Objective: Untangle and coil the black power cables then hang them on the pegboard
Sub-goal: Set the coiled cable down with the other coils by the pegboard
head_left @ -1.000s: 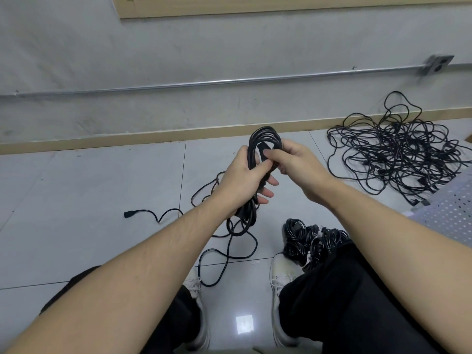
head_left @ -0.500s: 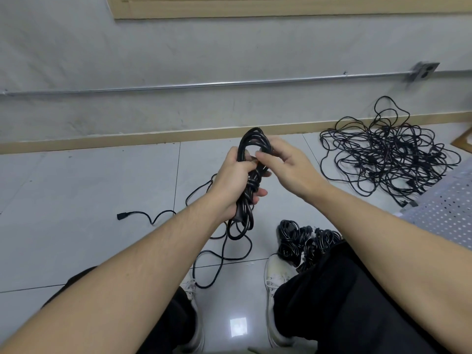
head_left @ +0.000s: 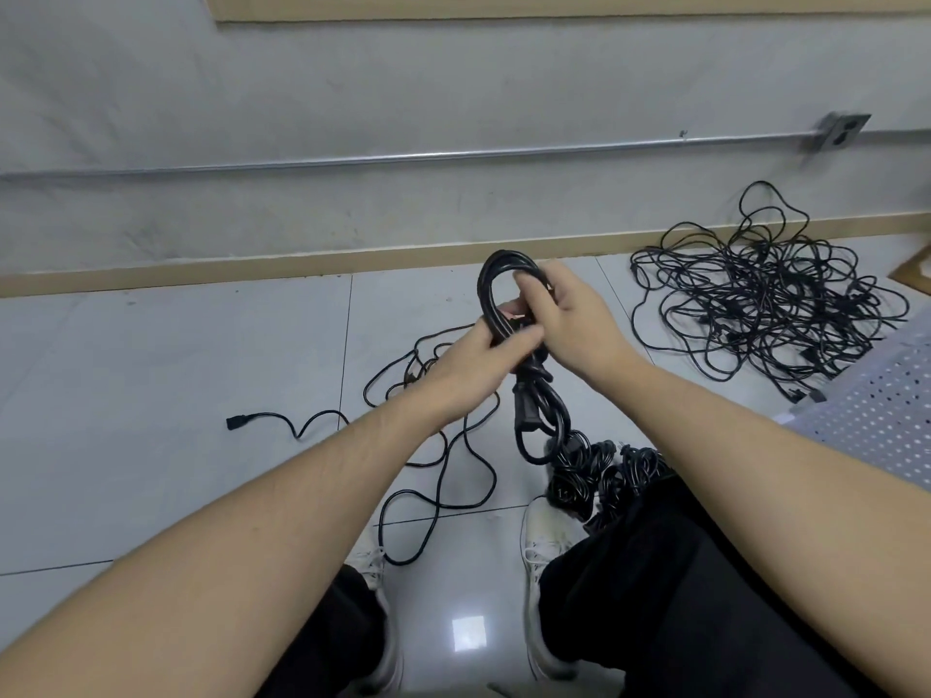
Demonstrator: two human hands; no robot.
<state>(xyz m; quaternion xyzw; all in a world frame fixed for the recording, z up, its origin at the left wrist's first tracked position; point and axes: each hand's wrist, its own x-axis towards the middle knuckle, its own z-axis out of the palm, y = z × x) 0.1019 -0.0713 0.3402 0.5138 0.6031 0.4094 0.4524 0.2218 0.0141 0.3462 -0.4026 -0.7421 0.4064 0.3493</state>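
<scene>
Both hands, left hand (head_left: 473, 360) and right hand (head_left: 569, 319), grip one nearly bound coil (head_left: 509, 294) (finished bundles (head_left: 604, 476) lie below), while a large tangle (head_left: 755, 299) awaits and nothing hangs on the pegboard (head_left: 876, 420).

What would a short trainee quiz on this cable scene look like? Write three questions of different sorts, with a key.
1. True or false: both hands grip the coiled cable.
2. Where is the tangled cable pile? A) on the floor by the wall, right side B) on the pegboard C) on the person's lap
3. Fill in: the loose cable on the floor ends at left in a ___.

Key: 1 true; 2 A; 3 plug.
</scene>
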